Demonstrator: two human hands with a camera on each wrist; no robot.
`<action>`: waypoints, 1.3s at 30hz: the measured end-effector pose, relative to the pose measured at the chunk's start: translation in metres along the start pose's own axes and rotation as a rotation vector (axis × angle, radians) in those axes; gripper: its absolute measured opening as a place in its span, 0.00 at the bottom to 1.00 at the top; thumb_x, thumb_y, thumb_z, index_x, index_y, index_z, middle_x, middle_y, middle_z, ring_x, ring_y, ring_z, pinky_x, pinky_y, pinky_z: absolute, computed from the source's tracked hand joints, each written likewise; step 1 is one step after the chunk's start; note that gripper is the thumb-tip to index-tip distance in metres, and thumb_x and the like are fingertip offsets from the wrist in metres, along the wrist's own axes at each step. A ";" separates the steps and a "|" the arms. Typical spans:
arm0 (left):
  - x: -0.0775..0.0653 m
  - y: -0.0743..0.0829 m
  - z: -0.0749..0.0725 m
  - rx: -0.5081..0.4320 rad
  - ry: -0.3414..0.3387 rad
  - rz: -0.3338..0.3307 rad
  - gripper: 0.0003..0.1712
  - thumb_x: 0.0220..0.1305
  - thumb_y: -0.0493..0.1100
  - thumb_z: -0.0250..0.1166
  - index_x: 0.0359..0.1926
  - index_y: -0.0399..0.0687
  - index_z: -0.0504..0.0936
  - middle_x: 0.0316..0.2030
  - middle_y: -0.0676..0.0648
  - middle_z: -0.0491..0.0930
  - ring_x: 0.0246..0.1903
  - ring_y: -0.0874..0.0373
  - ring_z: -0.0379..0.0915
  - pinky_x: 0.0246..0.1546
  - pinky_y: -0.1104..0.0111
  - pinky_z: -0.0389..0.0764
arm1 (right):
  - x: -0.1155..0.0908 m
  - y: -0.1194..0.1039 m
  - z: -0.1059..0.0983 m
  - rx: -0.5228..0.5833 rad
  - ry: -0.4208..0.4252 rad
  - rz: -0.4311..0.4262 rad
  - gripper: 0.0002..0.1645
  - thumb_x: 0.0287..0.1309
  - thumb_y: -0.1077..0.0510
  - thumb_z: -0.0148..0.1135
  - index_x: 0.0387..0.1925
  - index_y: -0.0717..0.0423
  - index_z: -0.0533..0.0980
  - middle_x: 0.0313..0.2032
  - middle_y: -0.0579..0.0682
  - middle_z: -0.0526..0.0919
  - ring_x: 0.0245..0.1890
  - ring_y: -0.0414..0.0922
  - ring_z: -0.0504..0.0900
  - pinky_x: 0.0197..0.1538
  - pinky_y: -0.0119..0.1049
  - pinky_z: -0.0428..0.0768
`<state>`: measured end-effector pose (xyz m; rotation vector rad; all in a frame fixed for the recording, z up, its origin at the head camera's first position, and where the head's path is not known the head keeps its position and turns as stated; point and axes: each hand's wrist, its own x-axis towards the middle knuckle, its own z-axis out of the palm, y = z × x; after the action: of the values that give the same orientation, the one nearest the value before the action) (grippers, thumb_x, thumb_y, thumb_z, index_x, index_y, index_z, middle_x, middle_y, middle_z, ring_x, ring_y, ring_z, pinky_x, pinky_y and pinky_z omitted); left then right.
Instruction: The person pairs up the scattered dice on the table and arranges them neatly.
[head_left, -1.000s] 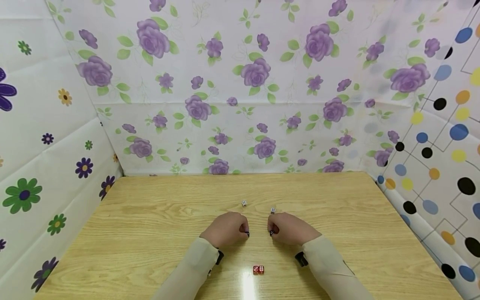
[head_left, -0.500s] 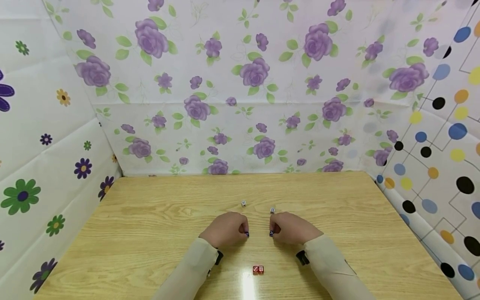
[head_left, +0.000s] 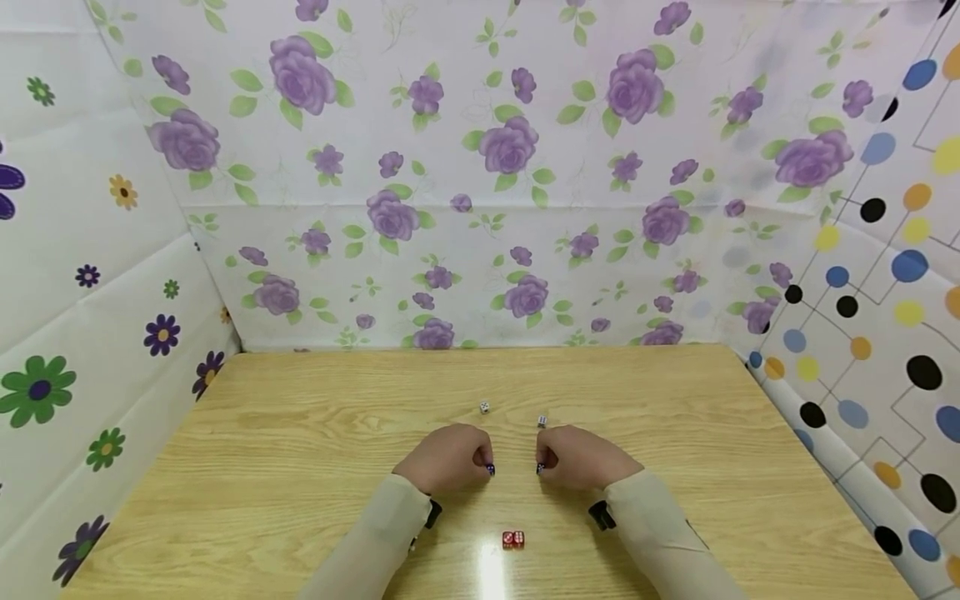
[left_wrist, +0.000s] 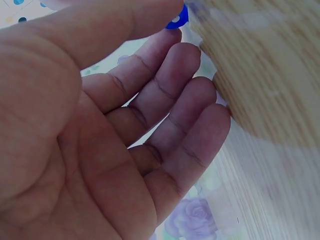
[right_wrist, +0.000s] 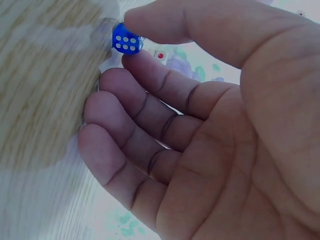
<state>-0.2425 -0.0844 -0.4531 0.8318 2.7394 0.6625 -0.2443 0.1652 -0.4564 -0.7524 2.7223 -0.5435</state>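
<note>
My left hand (head_left: 448, 457) pinches a blue die (left_wrist: 178, 19) between thumb and index finger, low over the wooden table. Most of that die is hidden by the thumb in the left wrist view. Facing it across a small gap, my right hand (head_left: 581, 457) pinches a second blue die (right_wrist: 126, 39), whose six-dot face shows in the right wrist view. A white die (head_left: 542, 422) lies just beyond the right hand, and another white die (head_left: 484, 407) is farther back to its left. Two red dice (head_left: 513, 540) sit side by side between the forearms.
The wooden table (head_left: 300, 417) carries a bright glare strip near its front. A flowered cloth wall (head_left: 465, 250) stands along its back edge. Patterned cloth closes off the left and right sides.
Both hands keep their pinch on the blue dice and stay nearly in place. The whole head view has shifted slightly; the white and red dice lie as before.
</note>
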 end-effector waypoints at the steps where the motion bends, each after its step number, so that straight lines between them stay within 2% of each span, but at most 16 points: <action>1: 0.000 0.000 0.000 0.001 -0.002 0.000 0.04 0.62 0.40 0.74 0.33 0.54 0.85 0.30 0.61 0.80 0.29 0.66 0.72 0.37 0.67 0.76 | 0.000 0.000 0.000 -0.002 0.001 -0.002 0.08 0.64 0.61 0.68 0.32 0.47 0.78 0.28 0.39 0.76 0.28 0.39 0.72 0.36 0.38 0.72; 15: 0.001 0.006 0.001 0.024 -0.029 0.017 0.05 0.63 0.41 0.74 0.32 0.55 0.85 0.29 0.62 0.79 0.28 0.67 0.71 0.36 0.69 0.76 | -0.002 -0.006 0.002 -0.005 -0.008 -0.051 0.08 0.64 0.62 0.67 0.31 0.47 0.78 0.28 0.38 0.76 0.28 0.38 0.72 0.36 0.37 0.73; 26: 0.005 0.009 0.007 0.058 -0.011 0.054 0.03 0.65 0.42 0.73 0.35 0.54 0.85 0.29 0.62 0.78 0.28 0.68 0.70 0.35 0.71 0.75 | -0.001 -0.010 0.004 0.003 0.002 -0.072 0.07 0.65 0.61 0.69 0.34 0.47 0.79 0.29 0.38 0.77 0.28 0.37 0.73 0.36 0.36 0.74; 33: 0.003 0.008 0.005 0.017 -0.013 0.031 0.04 0.63 0.42 0.74 0.34 0.53 0.86 0.30 0.62 0.79 0.28 0.67 0.71 0.35 0.69 0.76 | -0.002 -0.010 0.002 0.032 -0.008 -0.049 0.08 0.60 0.62 0.72 0.34 0.49 0.79 0.28 0.39 0.77 0.27 0.38 0.73 0.35 0.38 0.74; 39: 0.004 0.008 0.007 0.013 -0.014 0.020 0.06 0.64 0.45 0.74 0.31 0.57 0.84 0.29 0.62 0.79 0.28 0.68 0.72 0.35 0.70 0.76 | 0.000 -0.009 0.005 0.005 -0.003 -0.051 0.07 0.62 0.60 0.71 0.33 0.48 0.79 0.28 0.37 0.77 0.27 0.37 0.73 0.36 0.37 0.74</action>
<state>-0.2399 -0.0740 -0.4555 0.8638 2.7295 0.6417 -0.2382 0.1569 -0.4574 -0.8225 2.7045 -0.5601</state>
